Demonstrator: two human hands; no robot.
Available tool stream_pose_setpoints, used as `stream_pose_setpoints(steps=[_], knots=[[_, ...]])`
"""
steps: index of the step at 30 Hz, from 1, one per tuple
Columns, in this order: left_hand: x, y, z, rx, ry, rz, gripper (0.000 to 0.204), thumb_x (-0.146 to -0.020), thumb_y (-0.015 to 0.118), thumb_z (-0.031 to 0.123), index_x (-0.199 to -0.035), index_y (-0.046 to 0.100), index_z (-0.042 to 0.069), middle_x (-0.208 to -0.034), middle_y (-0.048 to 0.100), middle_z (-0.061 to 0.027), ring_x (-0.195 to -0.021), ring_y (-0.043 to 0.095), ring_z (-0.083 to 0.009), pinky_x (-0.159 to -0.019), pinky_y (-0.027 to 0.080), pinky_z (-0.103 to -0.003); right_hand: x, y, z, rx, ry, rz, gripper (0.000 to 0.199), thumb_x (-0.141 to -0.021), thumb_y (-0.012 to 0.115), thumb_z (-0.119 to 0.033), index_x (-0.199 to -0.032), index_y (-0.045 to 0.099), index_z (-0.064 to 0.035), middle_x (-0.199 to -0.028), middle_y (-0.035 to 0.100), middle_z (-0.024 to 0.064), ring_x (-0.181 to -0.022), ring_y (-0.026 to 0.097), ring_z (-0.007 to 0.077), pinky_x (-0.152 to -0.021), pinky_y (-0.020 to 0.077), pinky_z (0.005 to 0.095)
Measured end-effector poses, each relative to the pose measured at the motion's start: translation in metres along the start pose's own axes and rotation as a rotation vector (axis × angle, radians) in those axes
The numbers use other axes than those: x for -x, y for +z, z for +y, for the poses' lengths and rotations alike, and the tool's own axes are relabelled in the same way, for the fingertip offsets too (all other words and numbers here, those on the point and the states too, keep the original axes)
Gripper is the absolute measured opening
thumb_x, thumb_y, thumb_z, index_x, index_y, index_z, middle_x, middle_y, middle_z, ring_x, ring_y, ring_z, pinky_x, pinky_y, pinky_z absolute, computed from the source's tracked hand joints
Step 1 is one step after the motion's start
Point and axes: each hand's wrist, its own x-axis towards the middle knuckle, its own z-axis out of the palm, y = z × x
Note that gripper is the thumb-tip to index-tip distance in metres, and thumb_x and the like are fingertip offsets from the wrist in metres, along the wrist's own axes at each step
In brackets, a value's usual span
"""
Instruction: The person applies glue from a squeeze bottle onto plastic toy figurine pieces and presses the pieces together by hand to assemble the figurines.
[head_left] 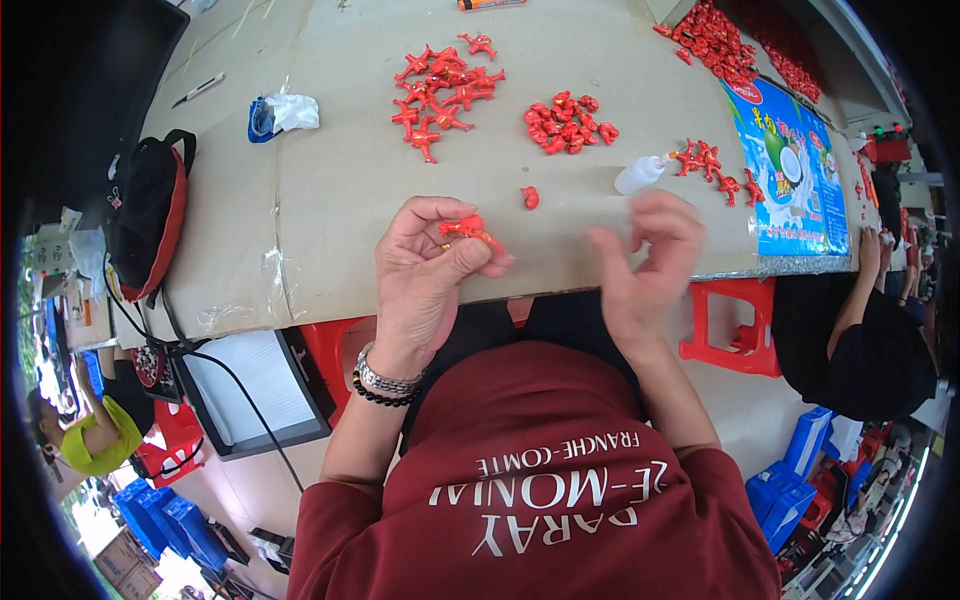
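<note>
My left hand (425, 250) is closed on a small glossy red plastic figure (464, 228), pinched between thumb and fingers above the table's near edge. To the right, my right hand (655, 260) is raised, slightly blurred, its thumb and curled fingers apart with nothing seen between them. Just beyond it a small white squeeze bottle (640, 176) lies tilted, its tip by several red figures (708, 160). A single rounded red piece (530, 197) sits beyond and between my hands. Farther off are a heap of rounded red pieces (568, 122) and a cluster of red figures with spread limbs (440, 92).
The table (340, 200) also bears a blue-and-white crumpled packet (284, 115), a pen-like knife (198, 90), a black-and-red bag (160, 215), a blue printed sheet (790, 170) and a large red heap (715, 45). A red stool (735, 325) and a co-worker's dark sleeve (815, 300) are at right.
</note>
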Motion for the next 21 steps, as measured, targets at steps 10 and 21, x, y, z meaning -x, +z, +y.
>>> stream_pose_setpoints(steps=[10, 21], knots=[[-0.001, 0.006, -0.007, 0.210, -0.130, -0.104, 0.029, -0.084, 0.068, 0.003, -0.108, 0.052, 0.006, -0.091, 0.064, -0.0058, -0.075, 0.066, -0.0167, -0.062, 0.052, -0.025, -0.043, 0.000, -0.001, 0.251, 0.302, -0.077, 0.058, -0.070, 0.075, -0.004, -0.117, 0.040, -0.0027, -0.121, 0.051, 0.0096, -0.108, 0.048, 0.0228, -0.090, 0.0405, 0.0355], [0.001, 0.001, -0.012, 0.280, -0.112, -0.079, 0.031, -0.085, 0.067, 0.004, -0.112, 0.053, 0.008, -0.099, 0.063, -0.0077, -0.080, 0.065, -0.0212, -0.067, 0.052, -0.027, -0.038, -0.004, 0.004, -0.016, 0.283, -0.153, 0.035, -0.085, 0.055, 0.003, -0.117, 0.043, 0.0002, -0.113, 0.056, 0.0118, -0.102, 0.056, 0.0218, -0.091, 0.0439, 0.0327]])
